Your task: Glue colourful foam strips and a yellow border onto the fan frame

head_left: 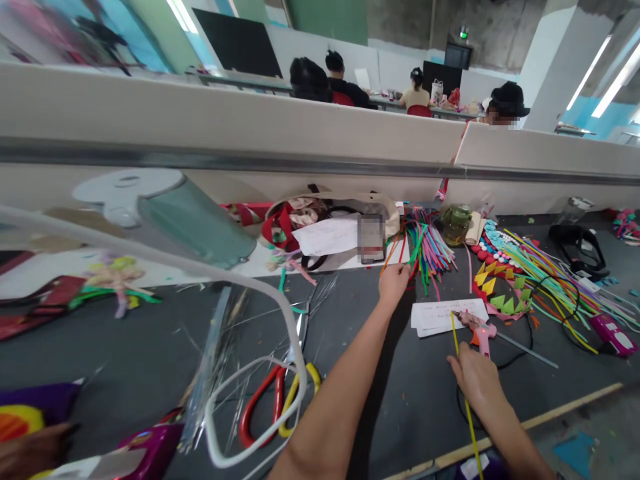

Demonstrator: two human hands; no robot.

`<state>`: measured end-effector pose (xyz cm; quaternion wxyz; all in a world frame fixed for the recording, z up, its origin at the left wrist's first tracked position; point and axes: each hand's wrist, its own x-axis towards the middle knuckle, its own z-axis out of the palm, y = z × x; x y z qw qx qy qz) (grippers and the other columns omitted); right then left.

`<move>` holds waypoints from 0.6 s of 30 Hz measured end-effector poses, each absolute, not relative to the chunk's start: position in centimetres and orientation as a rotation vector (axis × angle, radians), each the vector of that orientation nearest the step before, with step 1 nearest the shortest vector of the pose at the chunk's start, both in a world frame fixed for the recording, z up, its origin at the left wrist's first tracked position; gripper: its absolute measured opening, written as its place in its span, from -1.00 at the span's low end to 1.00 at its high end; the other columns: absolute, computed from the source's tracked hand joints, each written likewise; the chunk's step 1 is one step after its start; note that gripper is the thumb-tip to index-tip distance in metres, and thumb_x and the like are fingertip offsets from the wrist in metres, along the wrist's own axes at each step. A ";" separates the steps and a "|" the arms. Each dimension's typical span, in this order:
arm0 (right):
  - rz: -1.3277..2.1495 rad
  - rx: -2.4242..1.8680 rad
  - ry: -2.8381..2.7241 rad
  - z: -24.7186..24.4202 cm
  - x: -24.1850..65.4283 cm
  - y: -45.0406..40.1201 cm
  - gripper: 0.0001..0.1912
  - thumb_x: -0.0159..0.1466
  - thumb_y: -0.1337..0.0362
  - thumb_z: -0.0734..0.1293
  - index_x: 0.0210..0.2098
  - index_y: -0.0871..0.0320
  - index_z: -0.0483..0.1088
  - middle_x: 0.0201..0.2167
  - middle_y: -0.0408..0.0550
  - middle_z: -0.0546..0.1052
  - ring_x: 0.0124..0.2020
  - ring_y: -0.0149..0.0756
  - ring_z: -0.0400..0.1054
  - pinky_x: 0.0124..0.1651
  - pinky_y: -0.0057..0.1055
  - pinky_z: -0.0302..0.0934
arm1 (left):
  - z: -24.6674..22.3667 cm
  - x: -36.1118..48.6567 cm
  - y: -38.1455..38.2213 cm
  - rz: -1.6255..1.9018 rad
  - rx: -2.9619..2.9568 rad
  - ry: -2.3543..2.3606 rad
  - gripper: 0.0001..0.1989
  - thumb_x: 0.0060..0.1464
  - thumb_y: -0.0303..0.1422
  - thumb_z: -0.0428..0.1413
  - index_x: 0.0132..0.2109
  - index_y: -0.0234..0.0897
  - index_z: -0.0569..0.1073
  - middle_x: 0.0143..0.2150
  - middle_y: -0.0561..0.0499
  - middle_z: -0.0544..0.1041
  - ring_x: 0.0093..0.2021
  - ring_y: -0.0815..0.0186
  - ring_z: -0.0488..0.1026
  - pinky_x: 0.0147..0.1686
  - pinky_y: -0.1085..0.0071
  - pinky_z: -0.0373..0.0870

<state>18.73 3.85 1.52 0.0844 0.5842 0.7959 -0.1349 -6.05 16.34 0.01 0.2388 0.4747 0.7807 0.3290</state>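
Note:
My left hand (393,285) reaches to the near ends of a bundle of colourful pipe cleaners (431,250). Its fingers are curled closed beside red and orange stems, and what they pinch is hidden. In my right hand (477,379) is a long yellow pipe cleaner (472,427), running from the table's near edge up over a white paper sheet (425,325). Just beyond that hand lies a pink glue gun (483,338), its nozzle on the paper and a clear glue stick (527,351) sticking out behind.
Large scissors (277,400) with red and yellow handles lie left of my left arm, behind a white lamp arm (285,310). A phone (371,253) leans on a cloth bag (393,200). Another person's hand (37,448) shows at bottom left. A glass jar (455,227) stands behind.

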 end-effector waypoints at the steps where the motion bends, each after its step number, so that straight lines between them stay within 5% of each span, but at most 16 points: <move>1: -0.402 1.762 2.358 1.4 18.7 4.0 -0.75 0.45 0.28 0.18 -0.08 0.28 0.43 -0.25 0.26 0.63 -0.21 -0.01 0.58 -0.34 -0.36 0.21 | -0.1 -6.3 15.7 0.934 1.290 2.114 -0.64 0.28 -0.22 0.14 0.13 -0.30 0.41 0.10 -0.12 0.46 0.00 0.16 0.49 -0.04 0.12 0.51; 4: -0.437 1.776 2.350 1.2 18.5 4.2 -0.81 0.43 0.31 0.22 -0.14 0.25 0.44 -0.26 0.19 0.64 -0.19 -0.06 0.58 -0.32 -0.39 0.18 | -0.5 -6.8 13.5 1.041 1.272 2.047 -0.66 0.28 -0.20 0.14 0.07 -0.33 0.45 0.02 -0.08 0.50 -0.07 0.19 0.51 -0.11 0.18 0.52; 10: -0.509 1.751 2.463 1.6 16.2 5.8 -0.79 0.43 0.26 0.23 -0.26 0.19 0.46 -0.29 0.10 0.64 -0.22 -0.13 0.55 -0.31 -0.40 0.10 | -1.3 -6.1 7.6 1.187 1.323 2.016 -0.58 0.31 -0.16 -0.04 -0.28 -0.35 0.59 -0.46 0.03 0.52 -0.39 0.30 0.49 -0.37 0.45 0.34; 14: -0.519 1.750 2.575 3.0 13.7 6.7 -0.72 0.45 0.18 0.21 -0.20 0.23 0.45 -0.32 0.18 0.61 -0.25 -0.07 0.52 -0.34 -0.37 0.05 | -1.1 -5.3 3.2 1.126 1.462 2.058 -0.63 0.24 -0.19 0.02 -0.38 -0.28 0.59 -0.44 0.01 0.54 -0.38 0.30 0.49 -0.33 0.43 0.33; 18: -0.627 1.610 2.781 4.8 10.0 6.7 -0.72 0.47 0.17 0.15 -0.17 0.15 0.43 -0.29 0.03 0.60 -0.26 -0.20 0.48 -0.30 -0.41 0.06 | -0.4 -5.7 -1.5 1.101 1.603 2.117 -0.72 0.29 -0.24 0.00 -0.01 -0.19 0.55 -0.08 -0.06 0.59 -0.07 0.23 0.51 -0.07 0.36 0.40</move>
